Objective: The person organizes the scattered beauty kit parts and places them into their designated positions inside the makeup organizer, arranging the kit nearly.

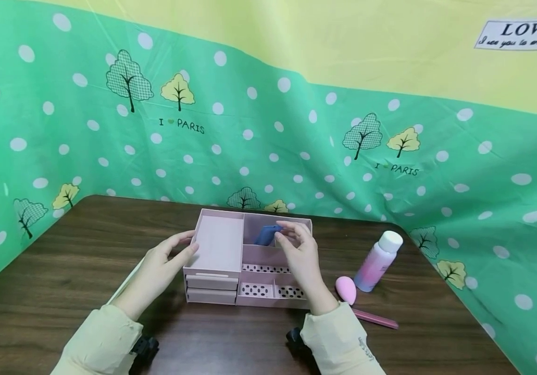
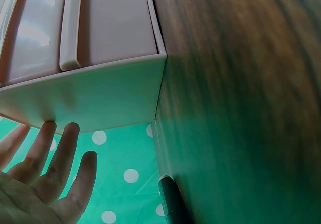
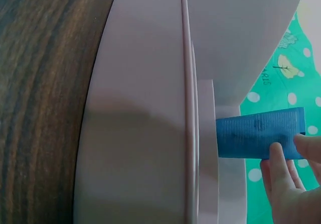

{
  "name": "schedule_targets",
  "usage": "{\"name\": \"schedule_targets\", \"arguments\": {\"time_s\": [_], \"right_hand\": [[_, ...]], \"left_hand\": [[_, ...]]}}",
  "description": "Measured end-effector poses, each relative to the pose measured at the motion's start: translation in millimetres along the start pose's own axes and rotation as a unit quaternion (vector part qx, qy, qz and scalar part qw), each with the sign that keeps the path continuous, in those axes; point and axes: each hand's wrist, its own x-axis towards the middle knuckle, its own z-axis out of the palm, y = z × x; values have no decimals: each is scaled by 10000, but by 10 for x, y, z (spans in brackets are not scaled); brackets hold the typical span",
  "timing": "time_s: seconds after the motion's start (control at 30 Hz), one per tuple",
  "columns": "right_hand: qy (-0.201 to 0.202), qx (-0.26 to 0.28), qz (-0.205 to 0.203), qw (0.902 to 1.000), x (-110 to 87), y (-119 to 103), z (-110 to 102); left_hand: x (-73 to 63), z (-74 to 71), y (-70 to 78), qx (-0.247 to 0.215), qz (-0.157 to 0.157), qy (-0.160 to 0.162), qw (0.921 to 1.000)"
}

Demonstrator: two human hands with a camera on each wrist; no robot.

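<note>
A pink desktop organizer (image 1: 216,242) with two drawers and several compartments stands on the table. My right hand (image 1: 302,252) pinches the flat end of a blue squeeze tube (image 1: 267,235) between thumb and fingers. The tube's other end is down in the organizer's back right compartment; the right wrist view shows the blue tube (image 3: 261,133) going behind a pink divider. At the organizer's left side is my left hand (image 1: 162,268), its fingers fairly straight and the fingertips at the side wall (image 2: 100,96).
Right of the organizer stand a pink and white spray bottle (image 1: 377,262) and a pink makeup sponge (image 1: 346,289). A slim pink stick (image 1: 375,318) lies in front of them. Partly behind the left forearm is a thin pale rod (image 1: 127,278). A green dotted curtain (image 1: 268,130) hangs behind the table.
</note>
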Motion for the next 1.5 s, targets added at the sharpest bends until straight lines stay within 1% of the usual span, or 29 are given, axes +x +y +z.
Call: {"name": "schedule_targets", "arguments": {"time_s": [0.17, 0.3, 0.47, 0.57, 0.77, 0.87, 1.03, 1.2, 1.33, 1.5], "right_hand": [[-194, 246, 3, 9995, 3, 2, 4], [-305, 288, 0, 9991, 1, -4, 9], [-524, 306, -120, 9981, 16, 2, 19], [-689, 227, -174, 9972, 19, 10, 20], [-1120, -39, -82, 9937, 1, -24, 10], [-1262, -145, -29, 9919, -11, -41, 5], [-1268, -180, 28, 9918, -22, -58, -1], [-1187, -22, 39, 9929, -23, -78, -8], [-1099, 81, 154, 9938, -18, -84, -19], [-910, 43, 283, 9954, -19, -100, -40]], "left_hand": [[1, 0, 12, -15, 35, 13, 10000], [-2, 1, 12, -27, 28, 4, 10000], [-1, 5, 9, -11, 37, 27, 10000], [-3, 5, 14, 1, 46, 42, 10000], [-6, 0, 23, 12, 55, 32, 10000], [-5, -1, 21, 5, 54, 15, 10000], [-1, 8, 21, 16, 56, 24, 10000], [-1, 6, 35, 26, 34, -4, 10000], [-6, 2, 38, 26, 11, -31, 10000], [-1, 11, 5, 44, 13, 24, 10000]]}}
